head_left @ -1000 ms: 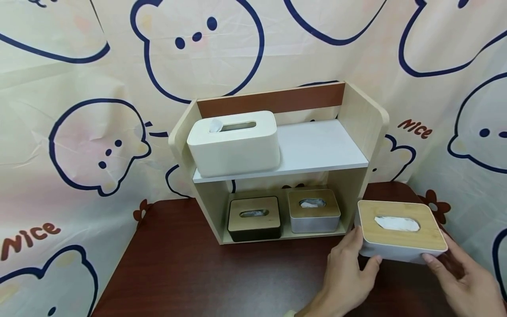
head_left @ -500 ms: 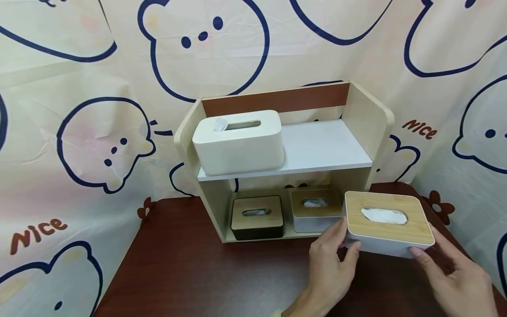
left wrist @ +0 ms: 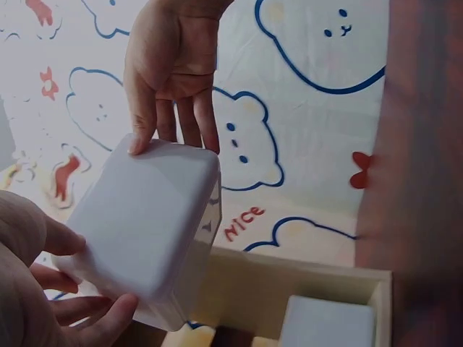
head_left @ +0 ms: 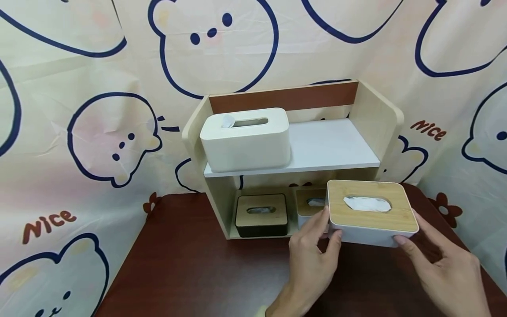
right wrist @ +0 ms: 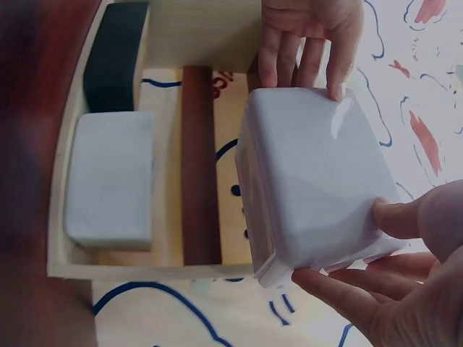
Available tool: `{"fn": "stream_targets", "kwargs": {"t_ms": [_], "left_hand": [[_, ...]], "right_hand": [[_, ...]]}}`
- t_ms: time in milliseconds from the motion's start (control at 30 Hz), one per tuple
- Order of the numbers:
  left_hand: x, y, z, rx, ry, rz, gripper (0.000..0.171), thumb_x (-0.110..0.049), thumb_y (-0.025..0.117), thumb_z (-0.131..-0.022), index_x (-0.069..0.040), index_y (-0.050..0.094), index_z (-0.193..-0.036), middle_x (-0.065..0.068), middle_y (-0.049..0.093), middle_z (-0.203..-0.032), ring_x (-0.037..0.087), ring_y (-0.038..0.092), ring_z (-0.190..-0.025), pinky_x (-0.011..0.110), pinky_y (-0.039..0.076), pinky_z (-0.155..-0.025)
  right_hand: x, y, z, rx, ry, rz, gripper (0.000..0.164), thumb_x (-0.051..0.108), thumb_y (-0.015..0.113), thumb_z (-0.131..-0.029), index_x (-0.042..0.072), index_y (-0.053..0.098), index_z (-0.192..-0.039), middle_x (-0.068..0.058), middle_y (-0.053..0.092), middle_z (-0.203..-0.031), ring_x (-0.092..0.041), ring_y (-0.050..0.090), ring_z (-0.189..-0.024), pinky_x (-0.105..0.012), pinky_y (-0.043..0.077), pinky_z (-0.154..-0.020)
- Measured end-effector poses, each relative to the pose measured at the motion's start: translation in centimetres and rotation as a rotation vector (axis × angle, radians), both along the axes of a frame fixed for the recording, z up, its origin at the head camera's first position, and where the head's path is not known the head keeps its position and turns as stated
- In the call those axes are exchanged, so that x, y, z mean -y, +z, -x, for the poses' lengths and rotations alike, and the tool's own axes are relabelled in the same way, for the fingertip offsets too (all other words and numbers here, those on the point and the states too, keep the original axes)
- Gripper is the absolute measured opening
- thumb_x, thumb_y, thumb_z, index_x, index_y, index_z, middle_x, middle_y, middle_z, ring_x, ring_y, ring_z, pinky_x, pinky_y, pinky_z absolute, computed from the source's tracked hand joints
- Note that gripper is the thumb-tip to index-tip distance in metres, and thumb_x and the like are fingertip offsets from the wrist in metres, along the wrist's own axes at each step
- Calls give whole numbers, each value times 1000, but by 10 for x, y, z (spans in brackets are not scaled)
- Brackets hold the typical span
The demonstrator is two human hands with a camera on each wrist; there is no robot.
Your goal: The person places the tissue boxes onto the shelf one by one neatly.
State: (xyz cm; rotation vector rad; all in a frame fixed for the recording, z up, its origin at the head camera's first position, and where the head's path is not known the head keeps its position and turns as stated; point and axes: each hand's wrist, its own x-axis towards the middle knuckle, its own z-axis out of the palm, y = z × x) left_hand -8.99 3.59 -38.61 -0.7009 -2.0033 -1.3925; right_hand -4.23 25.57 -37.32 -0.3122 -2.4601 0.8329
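Observation:
A tissue box (head_left: 370, 220) with a bamboo lid and white sides is held between both hands in front of the right end of the shelf. White tissue shows through its oval slot. My left hand (head_left: 313, 264) grips the left end, thumb on the front side. On the opposite end my right hand (head_left: 447, 264) holds it the same way, thumb at the front corner. Both wrist views show the box's smooth white underside (left wrist: 145, 210), off the table. Behind it, a similar wood-lidded tissue box (head_left: 305, 207) on the lower shelf is partly hidden.
The small two-level shelf unit (head_left: 340, 143) stands on a dark brown table (head_left: 190, 264) against a bear-printed cloth (head_left: 214, 57). A cream tissue box (head_left: 247, 147) sits on the upper left. Below it is a black tissue box (head_left: 261, 215) with a wooden lid.
Both hands have carried the tissue box left and slightly up, so it now covers much of the similar box on the lower shelf. The head view has shifted a little.

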Motion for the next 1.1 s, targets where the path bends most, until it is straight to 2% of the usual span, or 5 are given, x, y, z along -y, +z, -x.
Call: {"fn": "stream_targets", "kwargs": {"t_ms": [167,367,767,900,1100], "left_hand": [[11,11,1,-12,1,-19,53,-2,78,-96,3,63,-146,18,72,-138,16,77,-113,19,63,-90],[25,28,0,18,-18,-51,52,-2,77,-97,1,63,-147,17,72,-139,18,76,-118,16,62,-87],[41,61,1,29,-13,-56,50,-4,77,-99,1,62,-147,15,72,-140,16,74,-122,18,63,-88],[44,69,3,25,-22,-49,50,-4,75,-100,2,61,-148,16,71,-141,17,74,-122,17,62,-88],[48,78,8,9,-3,-41,48,-5,75,-100,2,62,-147,15,71,-141,17,75,-118,15,62,-85]], "right_hand": [[8,11,5,-44,41,1,71,26,83,-97,20,53,-160,-29,70,-135,-27,72,-87,0,33,-62],[21,29,8,-84,80,-6,69,23,83,-97,22,55,-159,0,49,-51,-12,31,-35,-25,27,-38],[29,61,20,-261,178,10,69,7,88,-89,14,62,-152,-32,76,-118,1,21,-40,-18,26,-45],[31,66,24,-309,185,53,70,6,90,-86,20,65,-150,-23,69,-137,21,58,-77,0,40,-80],[33,74,32,-325,231,70,69,8,87,-91,28,61,-152,-13,67,-145,30,51,-116,6,36,-95]]}}
